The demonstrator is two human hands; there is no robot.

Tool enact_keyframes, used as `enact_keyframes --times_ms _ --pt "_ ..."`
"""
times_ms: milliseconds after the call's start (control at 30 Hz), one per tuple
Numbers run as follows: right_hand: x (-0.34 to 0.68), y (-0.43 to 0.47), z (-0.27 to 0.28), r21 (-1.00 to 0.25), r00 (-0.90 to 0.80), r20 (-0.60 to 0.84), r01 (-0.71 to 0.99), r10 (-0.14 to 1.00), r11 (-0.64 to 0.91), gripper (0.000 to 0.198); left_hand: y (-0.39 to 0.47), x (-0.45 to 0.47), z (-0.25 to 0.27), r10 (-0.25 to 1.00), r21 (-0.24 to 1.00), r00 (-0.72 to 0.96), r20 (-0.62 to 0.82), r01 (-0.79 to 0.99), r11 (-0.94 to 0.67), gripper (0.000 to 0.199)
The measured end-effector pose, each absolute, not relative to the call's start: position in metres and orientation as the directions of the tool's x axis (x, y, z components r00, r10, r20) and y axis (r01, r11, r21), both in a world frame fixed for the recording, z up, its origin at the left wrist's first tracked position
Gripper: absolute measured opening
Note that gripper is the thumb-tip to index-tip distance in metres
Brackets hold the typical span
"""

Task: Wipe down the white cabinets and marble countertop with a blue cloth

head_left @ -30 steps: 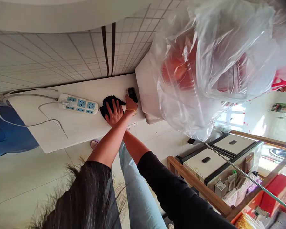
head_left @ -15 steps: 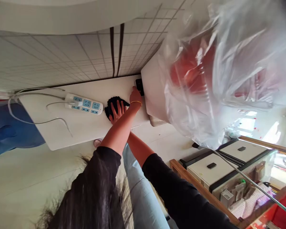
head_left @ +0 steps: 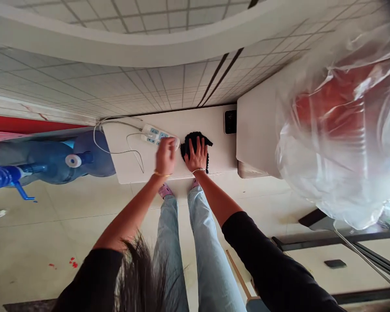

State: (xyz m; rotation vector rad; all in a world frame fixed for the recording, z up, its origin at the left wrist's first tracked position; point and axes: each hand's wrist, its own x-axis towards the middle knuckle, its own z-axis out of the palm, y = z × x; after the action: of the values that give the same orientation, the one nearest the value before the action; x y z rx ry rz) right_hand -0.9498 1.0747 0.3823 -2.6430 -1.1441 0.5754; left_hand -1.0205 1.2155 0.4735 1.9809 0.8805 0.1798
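My right hand (head_left: 196, 155) lies on a bunched black cloth (head_left: 195, 138) on the white tabletop (head_left: 211, 119), its fingers spread and stretched over the fabric. To its left, my left hand (head_left: 165, 157) hovers at the near side of a white power strip (head_left: 153, 134) with blue socket faces, overlapping its right part in view. Its fingers look bent but are smeared by motion, so I cannot make out whether it holds anything. A small black device (head_left: 230, 121) with a pale edge sits at the right end of the tabletop, apart from both hands.
Pale cables (head_left: 117, 151) loop over the left end. Blue water bottles (head_left: 55, 160), one with a pump, stand beyond it. At right is a white box (head_left: 256, 125) beside a plastic-covered red object (head_left: 331, 99). A tiled wall (head_left: 169, 86) runs behind.
My left hand has moved left from the black device to the power strip, so my arms are no longer crossed. My right hand remains on the cloth. The view has shifted left.
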Motion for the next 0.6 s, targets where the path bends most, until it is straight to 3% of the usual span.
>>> enact_keyframes --times_ms 67,167,267,433,500,600 --pt "-0.953 1.076 0.377 -0.335 0.657 -0.25 0.631 0.712 -0.7 0.07 1.261 -1.074 0.489 0.765 0.725 0.643 -0.025 0.539 -0.429 0.029" --pt "-0.955 1.075 0.372 -0.33 0.672 -0.234 0.625 0.703 -0.707 0.071 1.329 -1.108 0.503 0.717 0.527 0.696 0.047 0.592 -0.61 0.054" --pt "-0.955 1.075 0.37 -0.316 0.678 -0.222 0.63 0.701 -0.709 0.07 1.383 -1.092 0.498 0.518 0.428 0.843 -0.141 0.524 -0.737 0.077" --pt "-0.956 1.075 0.37 -0.301 0.681 -0.223 0.632 0.697 -0.714 0.069 1.435 -1.047 0.456 0.212 0.51 0.813 -0.542 0.519 -0.686 0.109" --pt "-0.956 1.074 0.369 -0.295 0.685 -0.215 0.634 0.696 -0.715 0.069 1.442 -1.04 0.44 0.134 0.502 0.777 -0.615 0.517 -0.693 0.121" --pt "-0.957 1.074 0.367 -0.275 0.69 -0.202 0.641 0.695 -0.717 0.069 1.438 -1.042 0.425 0.123 0.476 0.792 -0.598 0.474 -0.741 0.126"
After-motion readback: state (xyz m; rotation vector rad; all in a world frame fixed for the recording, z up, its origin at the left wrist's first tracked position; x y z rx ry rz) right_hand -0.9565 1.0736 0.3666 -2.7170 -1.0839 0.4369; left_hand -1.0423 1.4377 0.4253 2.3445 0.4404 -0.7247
